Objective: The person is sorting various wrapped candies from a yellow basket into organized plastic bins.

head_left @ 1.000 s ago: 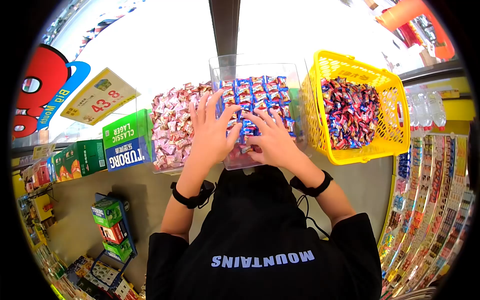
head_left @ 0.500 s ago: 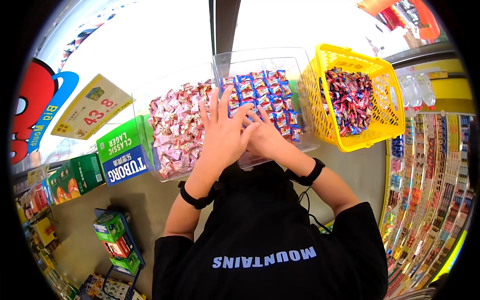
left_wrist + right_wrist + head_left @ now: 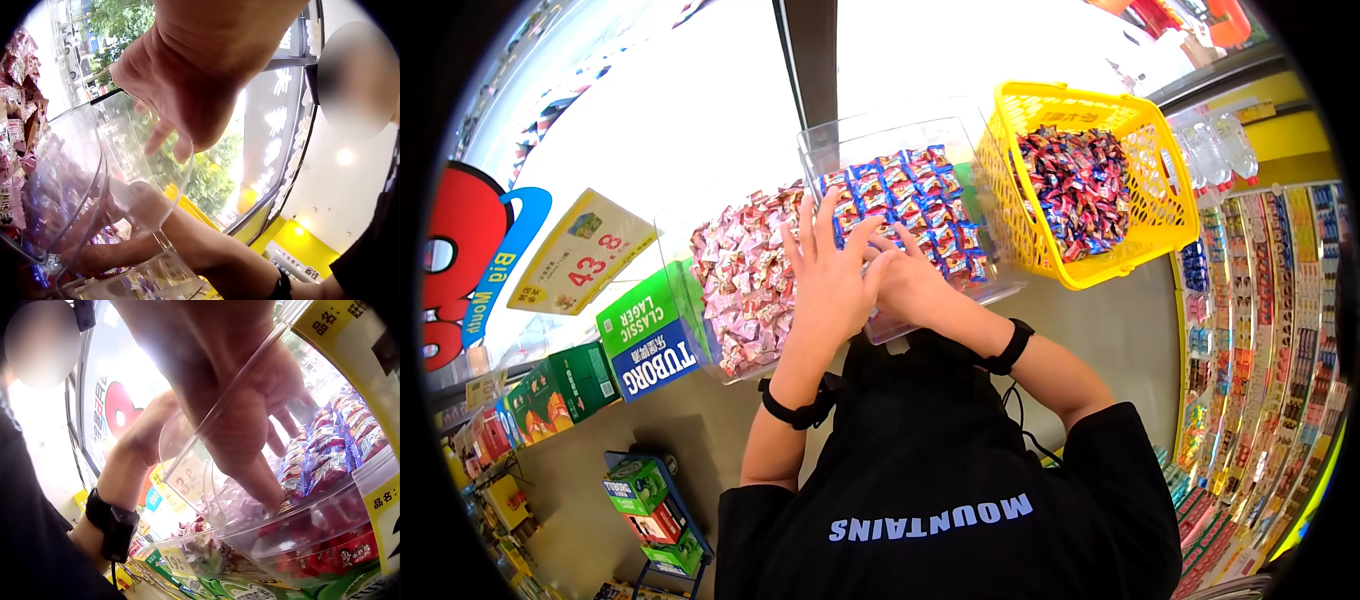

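Foil-wrapped candies in blue and red lie in neat rows inside a clear plastic bin in the head view. My right hand reaches into the near left part of this bin. In the right wrist view its thumb and fingers are spread and point down at the candies. Above the bin's left side is my left hand, fingers extended and its thumb overlapping the right hand. Loose pink-wrapped candies fill the neighbouring clear bin on the left.
A yellow basket of dark red and blue candies stands at the right, beside plastic bottles. Left of the bins are a green and blue beer carton and a price sign. A loaded cart stands on the floor.
My hands have come together; the right moved left until the left hand's thumb overlaps it. The head view has turned, so the bins and basket appear tilted and further left.
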Motion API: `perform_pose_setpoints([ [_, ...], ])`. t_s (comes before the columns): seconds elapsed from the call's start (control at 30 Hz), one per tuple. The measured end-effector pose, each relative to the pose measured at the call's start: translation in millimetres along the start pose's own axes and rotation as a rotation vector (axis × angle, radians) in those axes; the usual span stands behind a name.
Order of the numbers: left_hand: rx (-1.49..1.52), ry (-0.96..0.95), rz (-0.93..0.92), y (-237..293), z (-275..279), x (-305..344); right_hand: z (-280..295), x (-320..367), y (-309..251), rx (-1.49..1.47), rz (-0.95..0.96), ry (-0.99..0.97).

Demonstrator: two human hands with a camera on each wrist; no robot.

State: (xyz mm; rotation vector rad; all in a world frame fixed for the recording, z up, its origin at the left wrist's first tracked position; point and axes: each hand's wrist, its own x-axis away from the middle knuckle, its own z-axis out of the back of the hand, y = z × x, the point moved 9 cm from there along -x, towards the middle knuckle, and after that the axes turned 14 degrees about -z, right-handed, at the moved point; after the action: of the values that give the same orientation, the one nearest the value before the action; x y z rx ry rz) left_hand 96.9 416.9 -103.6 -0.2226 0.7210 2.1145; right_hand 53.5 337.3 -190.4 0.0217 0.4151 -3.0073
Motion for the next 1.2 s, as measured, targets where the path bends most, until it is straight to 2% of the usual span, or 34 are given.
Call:
perform_pose_setpoints([
  [0.07,-0.026,-0.005,0.007,0,0,1,9,5,2,-0.055,0.015,0.051],
  [0.17,-0.087,0.019,-0.002,2,4,2,51,10,5,-0.111,0.016,0.107],
  [0.2,-0.121,0.021,-0.009,4,5,1,66,12,3,-0.109,0.030,0.069],
  [0.3,-0.218,0.002,-0.012,15,13,-1,107,41,-7,-0.017,0.137,0.226],
  [0.43,-0.259,-0.001,-0.031,44,19,-11,161,82,7,-0.098,0.126,0.257],
  [0.73,-0.124,0.021,-0.096,142,-21,-53,221,147,113,-0.189,0.117,0.340],
  [0.97,-0.098,0.008,-0.112,219,-84,-111,240,193,227,-0.491,0.053,0.275],
  [1.07,-0.128,-0.025,-0.103,236,-98,-134,246,205,249,-0.634,0.062,0.227],
  [1.2,-0.141,-0.081,-0.030,232,-108,-143,257,211,271,-0.749,0.045,0.124],
])
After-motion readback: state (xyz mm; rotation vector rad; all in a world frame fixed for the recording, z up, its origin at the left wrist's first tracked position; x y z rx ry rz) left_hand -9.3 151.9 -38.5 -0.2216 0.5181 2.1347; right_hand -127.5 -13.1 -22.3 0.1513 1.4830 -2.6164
